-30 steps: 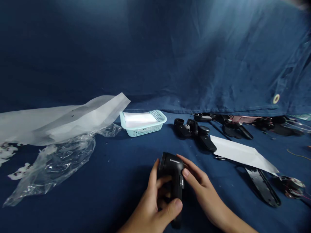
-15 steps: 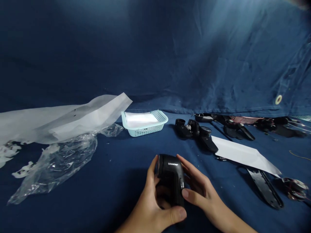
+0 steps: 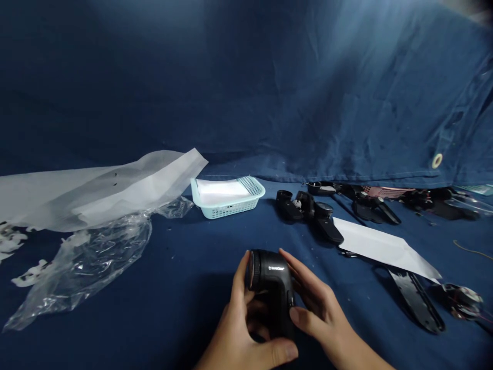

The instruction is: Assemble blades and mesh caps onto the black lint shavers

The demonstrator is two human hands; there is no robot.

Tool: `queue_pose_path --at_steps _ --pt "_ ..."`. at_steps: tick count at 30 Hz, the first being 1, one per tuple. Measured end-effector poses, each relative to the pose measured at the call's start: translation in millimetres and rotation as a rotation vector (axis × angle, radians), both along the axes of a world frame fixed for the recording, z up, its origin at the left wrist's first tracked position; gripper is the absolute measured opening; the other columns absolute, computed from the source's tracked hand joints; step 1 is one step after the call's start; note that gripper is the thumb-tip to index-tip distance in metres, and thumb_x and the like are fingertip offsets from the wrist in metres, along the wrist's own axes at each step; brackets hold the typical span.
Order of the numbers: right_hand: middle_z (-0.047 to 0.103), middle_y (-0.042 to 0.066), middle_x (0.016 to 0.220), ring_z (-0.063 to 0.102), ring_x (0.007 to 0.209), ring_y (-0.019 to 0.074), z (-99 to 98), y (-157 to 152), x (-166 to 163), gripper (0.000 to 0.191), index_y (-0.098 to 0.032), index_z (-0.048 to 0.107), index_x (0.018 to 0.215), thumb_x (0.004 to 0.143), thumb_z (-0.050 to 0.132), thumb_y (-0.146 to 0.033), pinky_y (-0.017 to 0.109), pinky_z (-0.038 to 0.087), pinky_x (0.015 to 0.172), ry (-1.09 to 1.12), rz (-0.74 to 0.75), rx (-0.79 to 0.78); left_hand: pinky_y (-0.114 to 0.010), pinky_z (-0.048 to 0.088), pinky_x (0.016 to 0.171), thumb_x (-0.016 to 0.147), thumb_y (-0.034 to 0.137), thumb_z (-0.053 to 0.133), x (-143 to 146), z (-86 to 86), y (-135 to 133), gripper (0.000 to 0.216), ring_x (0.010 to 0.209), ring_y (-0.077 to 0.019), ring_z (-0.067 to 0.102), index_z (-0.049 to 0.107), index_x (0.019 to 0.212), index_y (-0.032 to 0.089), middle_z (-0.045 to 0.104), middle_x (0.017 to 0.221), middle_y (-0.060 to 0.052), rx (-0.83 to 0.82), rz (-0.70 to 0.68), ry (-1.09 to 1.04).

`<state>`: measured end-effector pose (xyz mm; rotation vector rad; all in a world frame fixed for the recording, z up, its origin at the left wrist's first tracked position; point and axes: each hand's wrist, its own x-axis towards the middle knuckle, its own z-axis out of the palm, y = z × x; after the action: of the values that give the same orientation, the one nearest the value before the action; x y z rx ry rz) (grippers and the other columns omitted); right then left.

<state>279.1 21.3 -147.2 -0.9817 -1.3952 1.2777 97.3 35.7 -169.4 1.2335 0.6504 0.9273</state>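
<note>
A black fabric shaver (image 3: 271,278), with a ribbed round head facing left and white lettering on top, stands roughly upright between my hands in the lower middle. My left hand (image 3: 246,329) wraps its handle from the left. The thumb crosses low in front and the fingers reach behind. On the other side, my right hand (image 3: 318,306) grips too, its thumb on the side of the handle near the switch and its fingertips by the head's right rear. The lower end of the handle is partly hidden by my left thumb.
A light blue basket (image 3: 231,210) holds white paper. Left lie white sheeting (image 3: 127,192) and a clear plastic bag (image 3: 100,262). Rightward are black shaver housings (image 3: 327,223), a white sheet (image 3: 385,246), a handle shell (image 3: 418,303) and a wired part (image 3: 462,298). A blue curtain (image 3: 246,92) hangs behind.
The fabric shaver has turned slightly in my hands, so more of its round face shows and the side switch shows less. Both hands keep their hold. The view has shifted a little.
</note>
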Motion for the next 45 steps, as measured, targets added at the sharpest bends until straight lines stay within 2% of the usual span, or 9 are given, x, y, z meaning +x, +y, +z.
queue_pose_path --at_steps 6,11,18,23,27,34,41,45 --pt "0.045 0.004 0.150 0.038 0.139 0.0312 -5.0 5.6 -1.5 0.069 -0.036 0.039 0.145 0.083 0.069 -0.045 0.051 0.023 0.117 0.009 0.010 0.001 -0.042 0.051 0.077 0.068 0.040 0.084 -1.8 0.3 -0.6 0.126 0.101 -0.0305 0.063 -0.012 0.149 0.034 0.055 0.128 -0.015 -0.029 0.033 0.012" --pt "0.049 0.005 0.147 0.044 0.135 0.0323 -2.8 4.0 -3.7 0.069 -0.036 0.040 0.144 0.082 0.068 -0.046 0.051 0.031 0.113 0.045 0.036 -0.015 -0.041 0.051 0.075 0.069 0.041 0.083 -1.8 -1.9 -0.5 0.123 0.097 -0.0280 0.064 -0.010 0.149 0.035 0.049 0.136 -0.016 0.004 0.036 0.010" --pt "0.045 0.003 0.150 0.039 0.138 0.0305 -6.1 -0.4 -2.8 0.065 -0.039 0.040 0.143 0.083 0.067 -0.042 0.053 0.022 0.116 0.036 0.007 -0.005 -0.041 0.050 0.074 0.070 0.037 0.082 -1.8 -5.2 -0.8 0.122 0.098 -0.0300 0.064 -0.010 0.150 0.034 0.052 0.133 -0.016 0.066 0.041 0.053" --pt "0.045 0.004 0.149 0.040 0.137 0.0320 -11.4 -1.0 -5.5 0.065 -0.039 0.040 0.143 0.083 0.065 -0.045 0.055 0.024 0.115 0.058 -0.014 0.019 -0.042 0.050 0.076 0.069 0.033 0.081 -1.8 -3.2 -2.2 0.123 0.100 -0.0313 0.064 -0.012 0.150 0.033 0.053 0.133 -0.016 0.085 0.028 0.072" --pt "0.046 0.003 0.148 0.039 0.137 0.0325 -12.5 -4.4 -7.1 0.064 -0.040 0.041 0.142 0.083 0.064 -0.046 0.055 0.024 0.115 0.046 -0.042 0.023 -0.042 0.051 0.077 0.069 0.023 0.079 -1.4 -3.6 -2.3 0.122 0.101 -0.0306 0.064 -0.012 0.150 0.034 0.055 0.132 -0.015 0.073 0.037 0.083" --pt "0.045 0.003 0.149 0.038 0.137 0.0334 -15.3 -5.2 -8.6 0.064 -0.038 0.040 0.142 0.082 0.063 -0.044 0.055 0.024 0.115 0.073 -0.066 0.016 -0.040 0.050 0.076 0.065 0.013 0.075 -0.5 -0.2 -5.8 0.121 0.097 -0.0290 0.065 -0.009 0.151 0.032 0.065 0.110 -0.008 0.042 0.062 0.102" --pt "0.048 0.001 0.147 0.042 0.136 0.0307 -13.0 -4.4 -11.0 0.062 -0.040 0.042 0.141 0.082 0.062 -0.042 0.051 0.030 0.114 0.084 -0.064 0.017 -0.038 0.050 0.075 0.065 0.016 0.077 -0.7 1.2 -5.8 0.121 0.098 -0.0283 0.064 -0.008 0.151 0.031 0.064 0.114 -0.009 0.067 0.073 0.112" --pt "0.047 0.003 0.148 0.040 0.137 0.0325 -14.9 -5.5 -11.3 0.062 -0.039 0.041 0.142 0.083 0.061 -0.043 0.055 0.028 0.114 0.082 -0.077 0.005 -0.041 0.052 0.076 0.065 0.017 0.077 -0.9 -2.3 -4.4 0.124 0.096 -0.0292 0.066 -0.012 0.151 0.029 0.066 0.109 -0.009 0.069 0.060 0.120"
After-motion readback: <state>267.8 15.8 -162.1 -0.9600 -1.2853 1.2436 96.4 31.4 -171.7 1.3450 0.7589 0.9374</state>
